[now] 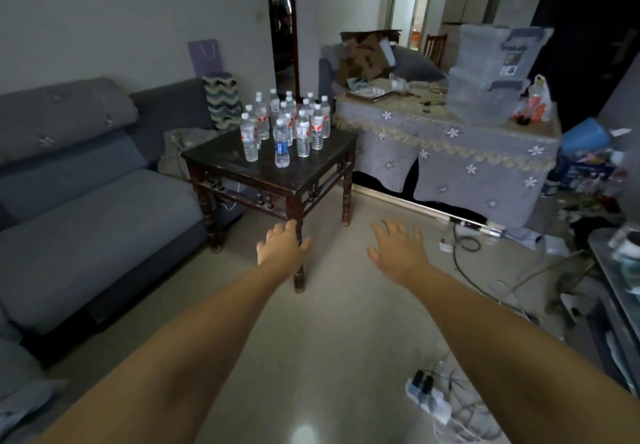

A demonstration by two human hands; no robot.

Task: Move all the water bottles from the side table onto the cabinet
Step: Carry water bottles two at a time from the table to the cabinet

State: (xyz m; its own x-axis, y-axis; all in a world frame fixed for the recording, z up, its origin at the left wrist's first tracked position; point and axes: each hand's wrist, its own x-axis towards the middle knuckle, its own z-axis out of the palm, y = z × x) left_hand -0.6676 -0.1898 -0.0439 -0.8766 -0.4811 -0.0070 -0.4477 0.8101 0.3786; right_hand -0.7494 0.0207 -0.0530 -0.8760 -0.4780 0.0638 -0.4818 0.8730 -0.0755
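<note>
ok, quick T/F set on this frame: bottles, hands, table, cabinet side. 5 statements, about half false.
1. All the water bottles stand upright on the dark side table. True.
2. The left hand grips a bottle. False: it is open and empty, low in front of the table.
3. The right hand is open and holds nothing. True.
4. Every bottle has a red label. False: the blue-labelled bottle stands at the front.
5. The grey sofa is right of the table. False: it is to the left; the cloth-covered cabinet is to the right.
</note>
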